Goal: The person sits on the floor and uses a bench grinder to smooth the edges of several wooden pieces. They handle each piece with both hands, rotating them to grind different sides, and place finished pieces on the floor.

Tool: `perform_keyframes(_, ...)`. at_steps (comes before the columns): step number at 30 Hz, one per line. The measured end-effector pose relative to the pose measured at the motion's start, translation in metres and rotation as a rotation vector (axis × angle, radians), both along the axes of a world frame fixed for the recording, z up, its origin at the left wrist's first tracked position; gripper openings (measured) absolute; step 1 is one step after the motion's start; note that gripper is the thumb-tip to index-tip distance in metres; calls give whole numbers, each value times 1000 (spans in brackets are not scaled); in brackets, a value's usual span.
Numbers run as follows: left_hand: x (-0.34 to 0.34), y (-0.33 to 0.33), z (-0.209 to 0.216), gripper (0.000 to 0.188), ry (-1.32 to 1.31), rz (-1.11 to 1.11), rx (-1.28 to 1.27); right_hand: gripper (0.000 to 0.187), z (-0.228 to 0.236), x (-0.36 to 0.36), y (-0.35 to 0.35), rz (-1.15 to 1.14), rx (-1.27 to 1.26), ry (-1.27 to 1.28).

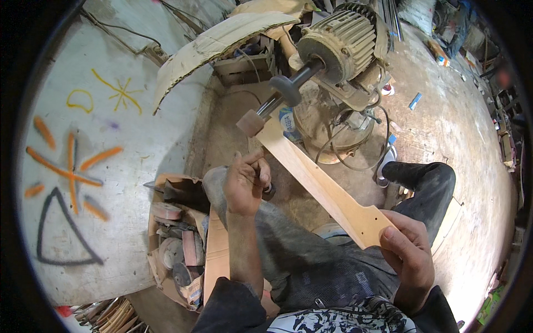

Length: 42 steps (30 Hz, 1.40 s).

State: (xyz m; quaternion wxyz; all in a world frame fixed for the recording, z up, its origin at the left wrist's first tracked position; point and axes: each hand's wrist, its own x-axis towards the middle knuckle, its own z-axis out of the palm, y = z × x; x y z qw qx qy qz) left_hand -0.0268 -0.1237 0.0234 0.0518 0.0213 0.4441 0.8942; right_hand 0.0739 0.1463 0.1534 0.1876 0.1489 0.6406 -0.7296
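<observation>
Your shirt (338, 321) lies nearest, beyond it your right hand (410, 252) clamped on the board (319, 186), whose far end lies at the drum (251, 123), contact unclear, near your left hand (246, 183), thumb and fingers apart.

The pale wall (139, 233) bears hand-drawn signs: a yellow loop (91, 101) with a yellow star (121, 94) of crossing strokes to its right, a faint purple smudge (111, 125) beneath them, then a large orange star (73, 175) of thick, partly separate strokes, and a black triangle (69, 262) below it. A blue label (287, 123) with pale lettering stands on the side of the motor's round base (311, 130).
</observation>
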Motion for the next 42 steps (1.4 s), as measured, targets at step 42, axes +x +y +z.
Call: perform_keyframes(42,28,29,-14,42,-242,152,-276,41,-92,36,31,55,-53,-33)
